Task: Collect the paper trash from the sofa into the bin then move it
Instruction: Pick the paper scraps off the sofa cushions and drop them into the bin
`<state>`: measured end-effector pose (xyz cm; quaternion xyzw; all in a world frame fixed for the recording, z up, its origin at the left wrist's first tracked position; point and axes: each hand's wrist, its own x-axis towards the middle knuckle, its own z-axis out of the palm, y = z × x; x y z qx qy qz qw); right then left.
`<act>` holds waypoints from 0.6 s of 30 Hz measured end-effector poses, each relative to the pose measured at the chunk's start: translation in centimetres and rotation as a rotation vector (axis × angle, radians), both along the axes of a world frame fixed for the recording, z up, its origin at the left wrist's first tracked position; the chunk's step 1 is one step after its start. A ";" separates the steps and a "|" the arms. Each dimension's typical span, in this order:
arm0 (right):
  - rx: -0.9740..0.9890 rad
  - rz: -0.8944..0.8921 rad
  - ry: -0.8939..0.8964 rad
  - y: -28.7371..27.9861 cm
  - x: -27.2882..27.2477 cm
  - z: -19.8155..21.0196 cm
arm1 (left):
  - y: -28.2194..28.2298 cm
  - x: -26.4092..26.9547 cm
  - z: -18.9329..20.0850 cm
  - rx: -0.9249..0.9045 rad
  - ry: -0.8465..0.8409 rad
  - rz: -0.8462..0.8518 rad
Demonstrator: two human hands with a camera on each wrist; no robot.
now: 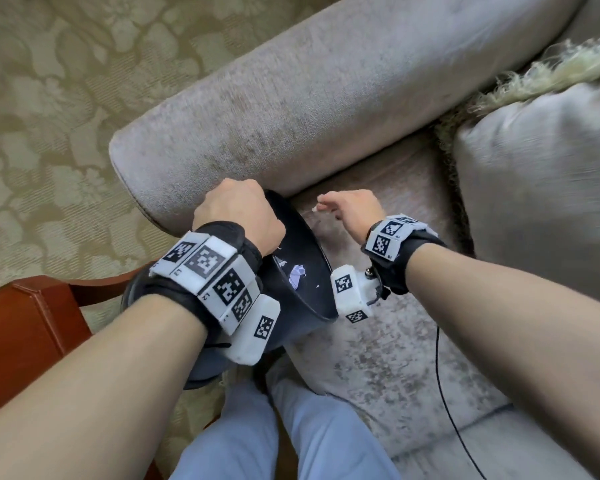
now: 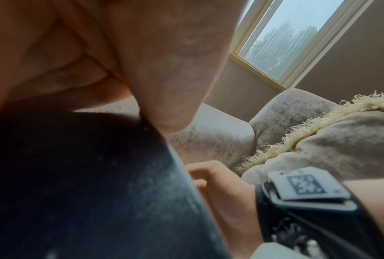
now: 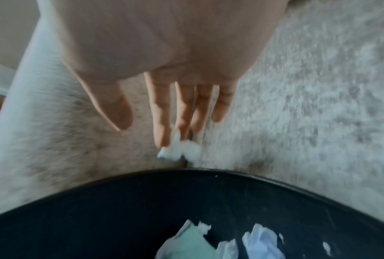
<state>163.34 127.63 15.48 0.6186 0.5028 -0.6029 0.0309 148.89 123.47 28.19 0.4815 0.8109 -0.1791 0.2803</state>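
A black round bin (image 1: 302, 299) leans tilted against the front of the grey sofa seat (image 1: 388, 341). My left hand (image 1: 246, 206) grips its far rim, thumb (image 2: 166, 73) laid over the edge of the bin (image 2: 75, 175). Crumpled white paper (image 1: 298, 274) lies inside; in the right wrist view several pieces (image 3: 261, 239) show below the rim (image 3: 186, 172). My right hand (image 1: 331, 206) reaches past the rim with straight fingers (image 3: 162, 122), the tips touching a small white paper scrap (image 3: 178, 151) in the crease between armrest and seat. The scrap (image 1: 315, 209) barely shows in the head view.
The sofa armrest (image 1: 274, 109) runs along the left of the seat. A fringed grey cushion (image 1: 541, 174) lies at the right. A reddish wooden chair arm (image 1: 28, 320) stands at lower left on patterned carpet. A thin black cable (image 1: 444, 382) hangs over the seat front.
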 end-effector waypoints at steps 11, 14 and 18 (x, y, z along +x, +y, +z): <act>-0.373 0.081 0.089 -5.6 -1.9 4.4 | -3.2 -3.4 1.1 0.059 -0.069 0.001; -0.077 -0.063 -0.168 -6.3 -1.5 3.2 | -4.6 -5.1 1.4 0.061 -0.095 0.004; -0.146 -0.067 -0.447 -8.2 -1.8 3.2 | -6.9 -7.9 1.6 0.063 -0.103 0.002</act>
